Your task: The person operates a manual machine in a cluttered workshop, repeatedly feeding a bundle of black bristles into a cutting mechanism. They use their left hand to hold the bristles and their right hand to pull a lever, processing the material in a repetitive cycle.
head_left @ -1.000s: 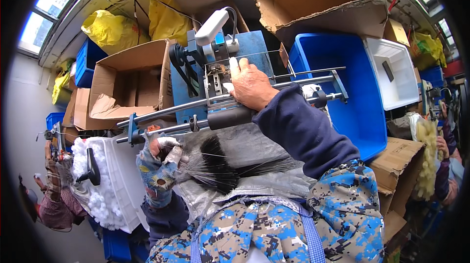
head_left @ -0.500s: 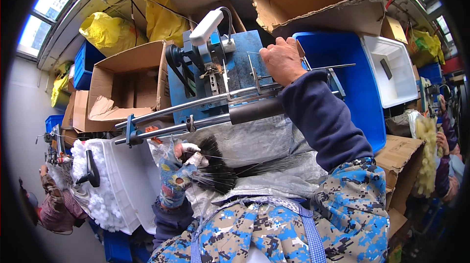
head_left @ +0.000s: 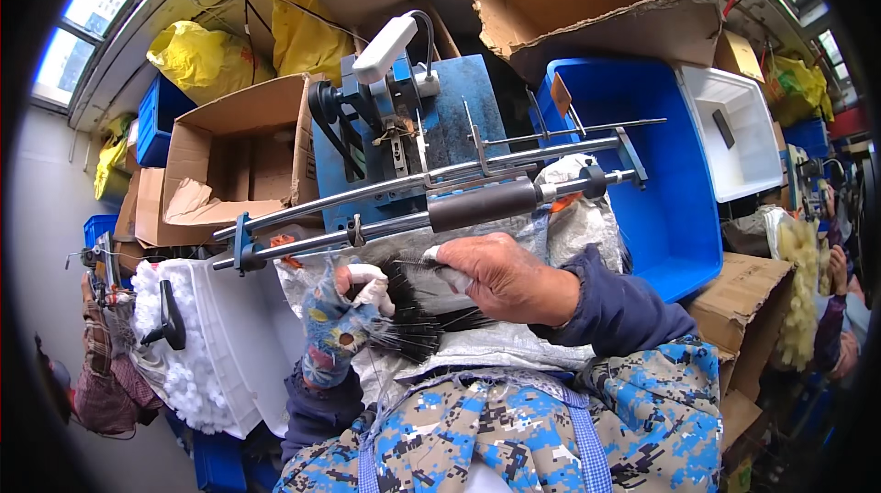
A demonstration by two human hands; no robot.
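My left hand [head_left: 335,323], in a patterned fingerless glove with white wraps on the fingers, is closed on a bundle of black bristles [head_left: 407,332] that fans out in front of my lap. Beside it my right hand [head_left: 509,277], bare apart from white finger wraps, pinches at the upper right edge of the same bristles. Its fingertips partly hide what they hold. Under both hands spreads a silvery-white sheet [head_left: 514,346], with more dark bristles on it. Just beyond stands a blue bench machine [head_left: 468,94] with a white-topped head, and a dark grey sleeve [head_left: 484,206] sits on its front metal bar.
Metal rails [head_left: 321,204] cross in front of me. A blue bin [head_left: 684,236] and a white tray [head_left: 748,140] stand at the right, cardboard boxes [head_left: 188,158] left and behind. White tufts fill a container [head_left: 216,337] at left. Other people work at both sides.
My right hand has come down from the machine's upper rod, toward me and left, to the bristles beside my left hand. My left hand stays nearly in place.
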